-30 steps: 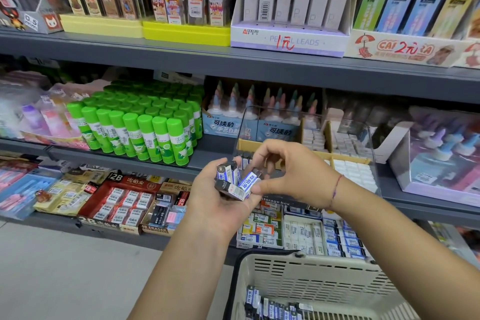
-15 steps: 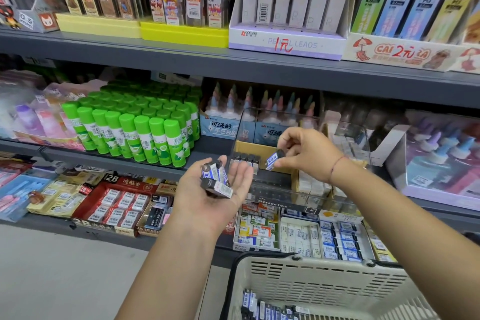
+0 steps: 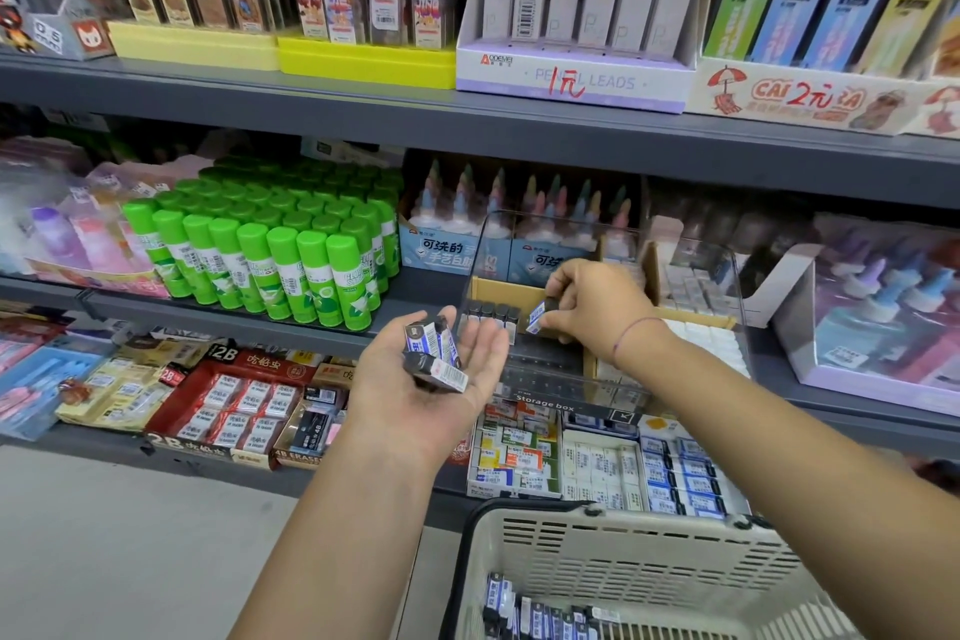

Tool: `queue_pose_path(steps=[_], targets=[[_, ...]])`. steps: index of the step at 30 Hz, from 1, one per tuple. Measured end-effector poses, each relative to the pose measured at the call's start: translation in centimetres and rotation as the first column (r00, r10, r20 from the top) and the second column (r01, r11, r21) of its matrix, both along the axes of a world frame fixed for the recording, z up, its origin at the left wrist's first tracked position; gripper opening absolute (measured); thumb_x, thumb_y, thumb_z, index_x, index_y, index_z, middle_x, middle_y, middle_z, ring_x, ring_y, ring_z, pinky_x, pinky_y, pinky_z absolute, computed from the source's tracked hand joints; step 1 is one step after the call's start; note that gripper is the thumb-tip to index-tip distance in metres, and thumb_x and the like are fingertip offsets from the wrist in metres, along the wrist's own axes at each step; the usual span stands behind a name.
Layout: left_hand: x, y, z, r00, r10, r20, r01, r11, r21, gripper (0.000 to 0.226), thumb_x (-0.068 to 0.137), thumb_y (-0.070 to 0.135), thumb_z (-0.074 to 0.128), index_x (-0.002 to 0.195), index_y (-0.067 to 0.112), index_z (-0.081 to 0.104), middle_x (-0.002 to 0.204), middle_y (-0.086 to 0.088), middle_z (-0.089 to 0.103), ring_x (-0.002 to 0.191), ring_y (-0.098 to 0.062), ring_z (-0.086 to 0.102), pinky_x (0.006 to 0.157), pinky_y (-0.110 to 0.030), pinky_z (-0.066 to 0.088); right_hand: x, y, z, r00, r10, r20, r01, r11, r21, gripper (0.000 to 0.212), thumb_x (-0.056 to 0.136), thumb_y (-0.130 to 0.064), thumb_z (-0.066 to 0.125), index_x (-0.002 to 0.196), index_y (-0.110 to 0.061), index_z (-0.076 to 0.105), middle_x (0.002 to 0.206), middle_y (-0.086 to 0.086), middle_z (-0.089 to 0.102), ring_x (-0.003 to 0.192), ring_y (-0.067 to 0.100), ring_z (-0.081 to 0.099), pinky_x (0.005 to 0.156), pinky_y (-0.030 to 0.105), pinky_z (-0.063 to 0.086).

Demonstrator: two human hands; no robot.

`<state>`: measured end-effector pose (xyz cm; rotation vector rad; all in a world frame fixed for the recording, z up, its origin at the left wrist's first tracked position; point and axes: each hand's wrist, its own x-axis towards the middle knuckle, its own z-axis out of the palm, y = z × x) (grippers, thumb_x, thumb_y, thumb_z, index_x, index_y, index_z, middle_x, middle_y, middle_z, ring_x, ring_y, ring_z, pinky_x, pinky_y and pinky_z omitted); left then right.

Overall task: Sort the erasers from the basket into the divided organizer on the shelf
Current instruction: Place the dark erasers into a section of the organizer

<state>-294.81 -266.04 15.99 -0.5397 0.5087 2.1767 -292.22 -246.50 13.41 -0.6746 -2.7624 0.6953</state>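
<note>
My left hand (image 3: 415,390) lies palm up below the middle shelf, with a few black erasers in blue-and-white sleeves (image 3: 434,353) resting on the palm. My right hand (image 3: 597,307) pinches one black eraser (image 3: 537,317) just inside the clear divided organizer (image 3: 691,255), beside a short row of black erasers (image 3: 491,314) standing in its left compartment. White erasers (image 3: 711,343) fill the right compartment. The beige basket (image 3: 623,551) sits at the bottom, with several more sleeved erasers (image 3: 540,613) in it.
Green glue sticks (image 3: 270,250) stand left of the organizer, and boxes of glue bottles (image 3: 467,244) stand behind it. The lower shelf carries boxed erasers (image 3: 234,405). The upper shelf edge (image 3: 519,130) overhangs the organizer. Grey floor (image 3: 130,535) shows at lower left.
My right hand took one eraser from the pile in my left palm and carried it right and down into the organizer's left compartment. The left hand stayed about where it was.
</note>
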Motion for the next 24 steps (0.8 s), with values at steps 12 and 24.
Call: queue_pose_path(steps=[12, 24], targets=[[-0.2, -0.1, -0.1, 1.000, 0.001, -0.009, -0.001, 1.000, -0.005, 0.025, 0.092, 0.016, 0.056, 0.103, -0.004, 0.066, 0.112, -0.028, 0.061, 0.103, -0.038, 0.062, 0.087, -0.049, 0.052, -1.4, -1.2, -1.7, 0.997, 0.052, 0.049, -0.058, 0.989, 0.135, 0.014, 0.085, -0.012, 0.065, 0.081, -0.018, 0.053, 0.089, 0.005, 0.068, 0.086, 0.023, 0.062, 0.079, 0.034, 0.050], [0.2, 0.0, -0.1, 1.000, -0.012, -0.010, 0.011, 1.000, -0.023, 0.024, 0.092, 0.016, 0.055, 0.092, -0.005, 0.066, 0.110, -0.027, 0.062, 0.103, -0.036, 0.061, 0.093, -0.049, 0.050, -0.6, -1.1, -1.1, 0.997, 0.056, 0.061, -0.064, 0.988, 0.138, 0.014, 0.084, -0.017, 0.069, 0.081, -0.017, 0.055, 0.084, -0.001, 0.063, 0.083, 0.019, 0.061, 0.077, 0.030, 0.050]])
